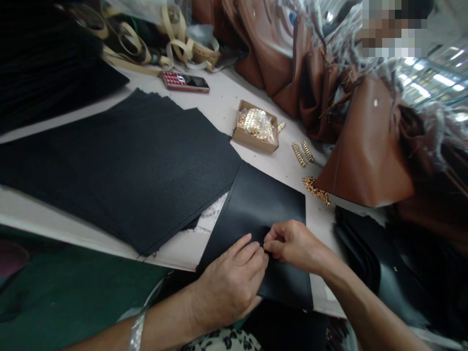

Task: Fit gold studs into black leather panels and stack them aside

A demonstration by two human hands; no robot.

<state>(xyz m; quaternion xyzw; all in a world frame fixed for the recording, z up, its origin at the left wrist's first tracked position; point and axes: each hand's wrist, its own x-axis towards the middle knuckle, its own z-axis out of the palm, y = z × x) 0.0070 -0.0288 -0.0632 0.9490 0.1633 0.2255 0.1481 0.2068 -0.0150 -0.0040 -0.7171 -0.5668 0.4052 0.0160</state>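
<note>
A smooth black leather panel point(268, 195) lies across the front of the table. My left hand point(234, 278) is closed over its near part, fingers together on top and thumb mostly hidden below. Just to the right, my right hand point(294, 243) pinches at the panel's surface with thumb and forefinger. Its fingertips meet those of the left hand. What the pinch holds is too small to make out, apart from a faint yellowish spot.
Black textured leather pieces point(146, 161) are stacked at left. Behind the panel stand a small carton point(256, 141) of bagged gold parts, gold strips point(299, 154) and a gold pile point(317, 191). A phone point(185, 82) lies farther back. Brown leather bags point(369, 151) crowd the right.
</note>
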